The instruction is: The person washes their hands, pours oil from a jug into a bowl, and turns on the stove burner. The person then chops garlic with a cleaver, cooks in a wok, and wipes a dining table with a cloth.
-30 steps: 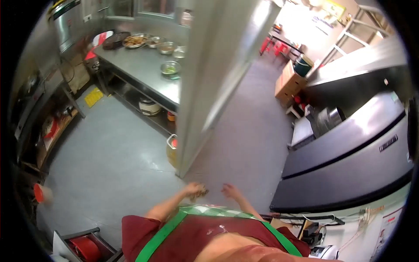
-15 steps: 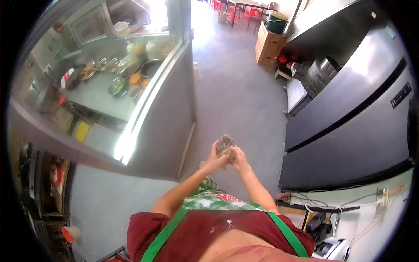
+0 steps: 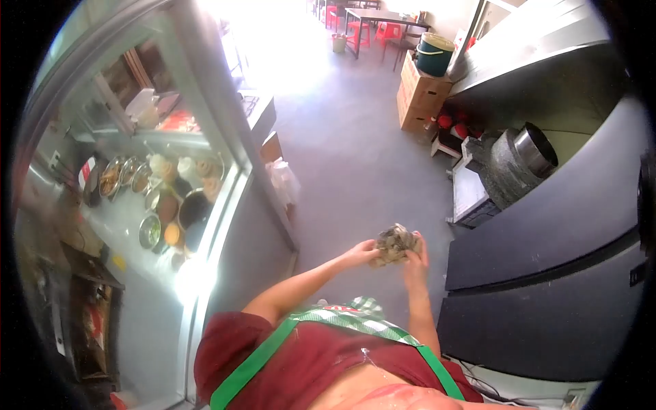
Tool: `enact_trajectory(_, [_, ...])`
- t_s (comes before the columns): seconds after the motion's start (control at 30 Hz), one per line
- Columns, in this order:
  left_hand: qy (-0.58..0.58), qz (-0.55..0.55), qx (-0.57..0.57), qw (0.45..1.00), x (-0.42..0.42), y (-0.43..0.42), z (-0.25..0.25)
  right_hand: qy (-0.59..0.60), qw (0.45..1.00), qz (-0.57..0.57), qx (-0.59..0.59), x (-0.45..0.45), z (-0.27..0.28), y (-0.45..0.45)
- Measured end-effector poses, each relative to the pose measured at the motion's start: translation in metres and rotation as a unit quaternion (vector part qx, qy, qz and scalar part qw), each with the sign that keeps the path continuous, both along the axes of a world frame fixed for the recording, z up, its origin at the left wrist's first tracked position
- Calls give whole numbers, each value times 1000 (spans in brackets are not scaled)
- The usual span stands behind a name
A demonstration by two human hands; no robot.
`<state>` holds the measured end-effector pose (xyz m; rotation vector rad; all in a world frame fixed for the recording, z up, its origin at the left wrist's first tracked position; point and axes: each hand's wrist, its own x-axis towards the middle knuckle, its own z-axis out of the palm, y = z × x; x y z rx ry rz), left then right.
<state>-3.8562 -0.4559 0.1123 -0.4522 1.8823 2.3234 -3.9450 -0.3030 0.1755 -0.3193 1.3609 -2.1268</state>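
Observation:
A crumpled grey-brown bundle [image 3: 395, 246] is held up in front of my body, above the floor. It could be a cloth or something bagged; its kind is not clear. My left hand [image 3: 362, 253] grips its left side, fingers closed on the edge. On the opposite side, my right hand [image 3: 416, 263] pinches it with the thumb in front. A green-and-white checked apron [image 3: 362, 313] over a maroon shirt lies just below the hands.
On the left, a glass-sided counter [image 3: 236, 178] holds several bowls and bottles. Dark fridge doors [image 3: 540, 260] line the right. A stone grinder [image 3: 509, 171] and a wooden crate [image 3: 420, 96] with a green bucket [image 3: 434, 55] stand ahead. Further off is a table [image 3: 389, 16].
The view has shifted forward along the floor. Both hands have moved to the right and farther apart, and the bundle looks wider, more spread out between them.

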Motion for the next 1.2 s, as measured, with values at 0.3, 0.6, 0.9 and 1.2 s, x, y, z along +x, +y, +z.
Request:
enact_trajectory(0.3, [-20, 44, 501, 864, -210, -120, -19, 127, 987, 84, 46, -178, -26, -90])
enact_trajectory(0.6, [20, 268, 320, 909, -327, -305, 38, 211, 942, 257, 41, -349, 5, -324])
enact_trajectory(0.9, [92, 348, 252, 898, -487, -516, 4, -19, 965, 254, 66, -498, -42, -575])
enact_trajectory(1.2, [55, 120, -118, 984, -669, -695, 34, -114, 990, 78, -6, -664, -15, -720])
